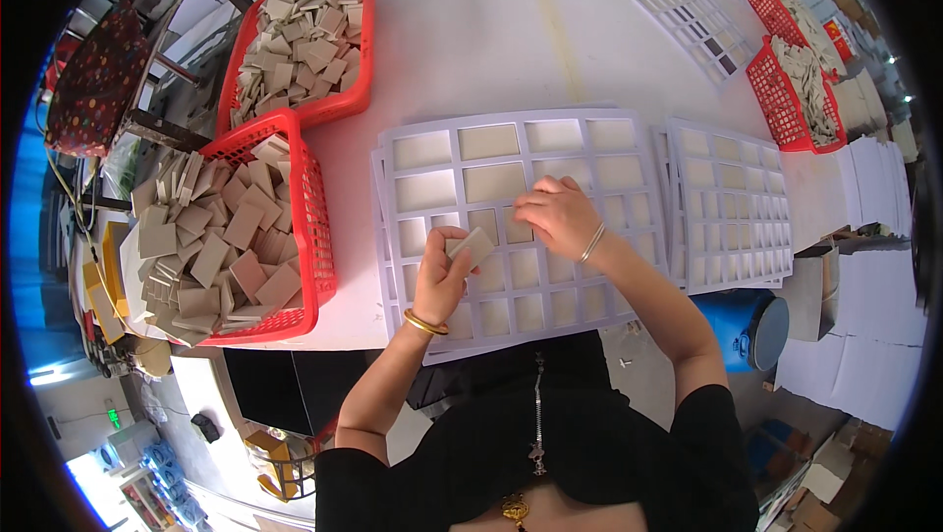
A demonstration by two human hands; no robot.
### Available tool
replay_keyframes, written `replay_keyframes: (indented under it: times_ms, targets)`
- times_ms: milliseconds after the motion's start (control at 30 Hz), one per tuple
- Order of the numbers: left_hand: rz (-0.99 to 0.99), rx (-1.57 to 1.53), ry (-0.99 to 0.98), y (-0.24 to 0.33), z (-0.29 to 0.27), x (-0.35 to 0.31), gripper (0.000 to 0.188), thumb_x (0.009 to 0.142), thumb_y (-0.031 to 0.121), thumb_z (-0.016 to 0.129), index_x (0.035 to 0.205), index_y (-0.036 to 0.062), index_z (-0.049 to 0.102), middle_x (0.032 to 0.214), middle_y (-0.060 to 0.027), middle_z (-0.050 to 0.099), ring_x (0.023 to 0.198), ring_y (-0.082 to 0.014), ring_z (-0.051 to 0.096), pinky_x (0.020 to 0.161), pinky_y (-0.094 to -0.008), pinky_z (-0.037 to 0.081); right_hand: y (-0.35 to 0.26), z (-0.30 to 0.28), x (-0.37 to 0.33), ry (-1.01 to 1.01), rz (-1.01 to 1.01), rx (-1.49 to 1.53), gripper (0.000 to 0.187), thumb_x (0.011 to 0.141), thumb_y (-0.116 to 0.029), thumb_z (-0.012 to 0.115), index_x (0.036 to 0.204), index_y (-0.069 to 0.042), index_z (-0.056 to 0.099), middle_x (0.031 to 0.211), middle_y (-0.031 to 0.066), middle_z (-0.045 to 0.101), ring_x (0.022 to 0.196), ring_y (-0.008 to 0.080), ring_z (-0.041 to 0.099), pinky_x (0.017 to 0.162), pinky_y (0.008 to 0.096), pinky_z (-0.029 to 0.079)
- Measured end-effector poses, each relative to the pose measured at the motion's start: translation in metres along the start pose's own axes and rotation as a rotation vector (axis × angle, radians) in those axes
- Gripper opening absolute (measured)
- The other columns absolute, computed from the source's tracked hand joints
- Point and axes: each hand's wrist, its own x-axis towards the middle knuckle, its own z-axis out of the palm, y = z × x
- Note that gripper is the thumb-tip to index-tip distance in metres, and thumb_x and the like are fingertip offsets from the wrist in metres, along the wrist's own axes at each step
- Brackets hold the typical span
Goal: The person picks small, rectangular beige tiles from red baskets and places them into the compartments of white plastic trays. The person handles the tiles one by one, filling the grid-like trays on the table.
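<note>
A white grid board (471,336) with rectangular compartments lies in front of me, on top of another like it. My left hand (440,277) is closed around a few small beige tiles (474,249), over the board's left half. Near the board's middle, my right hand (562,219) has its fingers bent together at a beige tile (518,230) in a small compartment; its fingertips partly hide that tile. Larger beige tiles fill an upper compartment (489,142) and the one below it. My right forearm crosses the board's right side and covers some compartments.
Two red plastic baskets full of loose beige tiles stand at the left, one nearer (312,227) and one farther (365,41). More grid boards (732,208) are stacked at the right, with others (693,26) farther back. Red baskets (776,90) sit at the far right. A blue drum (732,331) stands below the table edge.
</note>
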Motion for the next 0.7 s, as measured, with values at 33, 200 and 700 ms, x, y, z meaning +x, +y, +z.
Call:
replay_keyframes:
  times_ms: [33, 200, 700]
  targets:
    - [0.002, -0.031, 0.003, 0.0, 0.001, 0.0, 0.019, 0.093, 0.007, 0.047, 0.111, 0.0072, 0.044, 0.085, -0.0059, 0.06, 0.061, -0.005, 0.051, 0.045, -0.0198, 0.038, 0.0, -0.002, -0.001, -0.008, -0.042, -0.07, 0.02, 0.072, -0.007, 0.066, 0.09, -0.015, 0.067, 0.108, -0.0056, 0.063, 0.1, 0.0174, 0.052, 0.08, 0.0361, 0.039]
    - [-0.018, -0.082, -0.064, 0.0, -0.003, -0.002, 0.021, 0.095, 0.011, 0.041, 0.115, 0.0062, 0.042, 0.1, -0.0076, 0.056, 0.079, -0.011, 0.058, 0.05, -0.0211, 0.044, -0.023, -0.007, -0.009, 0.033, -0.065, -0.296, 0.025, 0.074, -0.008, 0.064, 0.099, -0.013, 0.065, 0.108, 0.0008, 0.064, 0.106, 0.0159, 0.051, 0.086, 0.0361, 0.039]
    - [0.34, 0.287, 0.111, -0.005, 0.002, -0.004, 0.019, 0.084, 0.006, 0.064, 0.101, 0.0011, 0.058, 0.096, -0.0099, 0.061, 0.076, -0.0164, 0.058, 0.064, -0.0273, 0.046, -0.034, -0.031, -0.021, 0.057, 0.331, 0.715, 0.017, 0.085, -0.008, 0.061, 0.102, -0.008, 0.064, 0.085, 0.0059, 0.065, 0.071, 0.0169, 0.062, 0.062, 0.0289, 0.049]
